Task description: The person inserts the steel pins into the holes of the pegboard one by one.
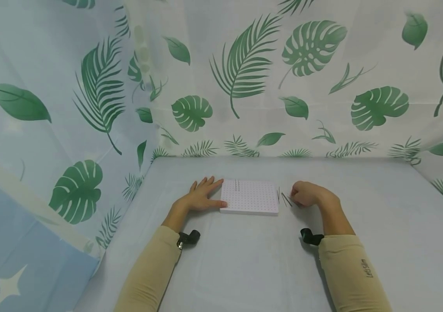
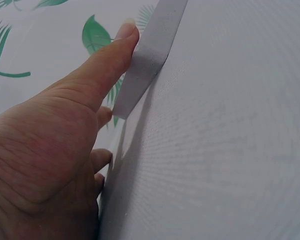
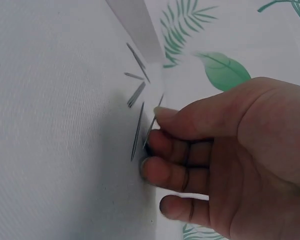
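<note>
A white board (image 1: pixel 249 198) with a grid of small holes lies on the table, with two thin dark pins (image 1: pixel 237 185) standing near its far left corner. My left hand (image 1: pixel 203 196) rests at the board's left side, fingers spread, thumb and forefinger touching its corners. In the left wrist view the thumb (image 2: pixel 110 60) lies against the board's edge (image 2: pixel 145 65). Right of the board, several loose metal pins (image 3: pixel 137 131) lie on the cloth. Over them, my right hand (image 1: pixel 306 193) pinches one thin metal pin (image 3: pixel 159 106) between thumb and forefinger, the other fingers curled.
A pale cloth covers the table (image 1: pixel 241 260). Leaf-printed curtains (image 1: pixel 268 78) hang behind and along the left side. Each forearm carries a black wrist camera (image 1: pixel 190 237) close above the table.
</note>
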Tool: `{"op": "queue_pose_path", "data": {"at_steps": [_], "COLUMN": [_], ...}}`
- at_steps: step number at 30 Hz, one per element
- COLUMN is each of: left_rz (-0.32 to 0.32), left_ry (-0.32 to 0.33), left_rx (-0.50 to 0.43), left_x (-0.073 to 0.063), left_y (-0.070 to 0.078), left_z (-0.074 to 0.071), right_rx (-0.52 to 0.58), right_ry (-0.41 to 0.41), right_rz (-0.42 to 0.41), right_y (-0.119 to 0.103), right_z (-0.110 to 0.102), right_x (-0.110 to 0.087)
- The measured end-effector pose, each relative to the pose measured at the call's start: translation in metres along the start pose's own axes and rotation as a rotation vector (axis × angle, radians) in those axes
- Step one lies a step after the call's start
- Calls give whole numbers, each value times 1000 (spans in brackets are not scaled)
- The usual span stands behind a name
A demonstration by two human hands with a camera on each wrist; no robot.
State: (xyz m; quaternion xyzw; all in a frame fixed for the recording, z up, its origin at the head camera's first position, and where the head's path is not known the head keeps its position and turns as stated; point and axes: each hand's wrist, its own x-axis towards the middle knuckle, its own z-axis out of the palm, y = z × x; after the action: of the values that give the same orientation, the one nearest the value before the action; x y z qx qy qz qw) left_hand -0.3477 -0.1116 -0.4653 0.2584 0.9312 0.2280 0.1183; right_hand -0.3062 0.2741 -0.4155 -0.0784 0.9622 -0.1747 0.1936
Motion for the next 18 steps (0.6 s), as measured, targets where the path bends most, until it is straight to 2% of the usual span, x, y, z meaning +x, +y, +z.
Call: {"op": "queue_pose_path", "data": {"at_steps": [10, 18], "left_rz": [2, -16], "left_ry": [-1, -9], "left_rx": [0, 14], "left_x": [0, 2], "left_y": [0, -2], "left_z": [-2, 1], "right_rx": [174, 376], "right_ry": [142, 183], "right_rz": [-76, -146], "right_y": [7, 5], "right_z": [-1, 4], "right_x": [5, 10]}}
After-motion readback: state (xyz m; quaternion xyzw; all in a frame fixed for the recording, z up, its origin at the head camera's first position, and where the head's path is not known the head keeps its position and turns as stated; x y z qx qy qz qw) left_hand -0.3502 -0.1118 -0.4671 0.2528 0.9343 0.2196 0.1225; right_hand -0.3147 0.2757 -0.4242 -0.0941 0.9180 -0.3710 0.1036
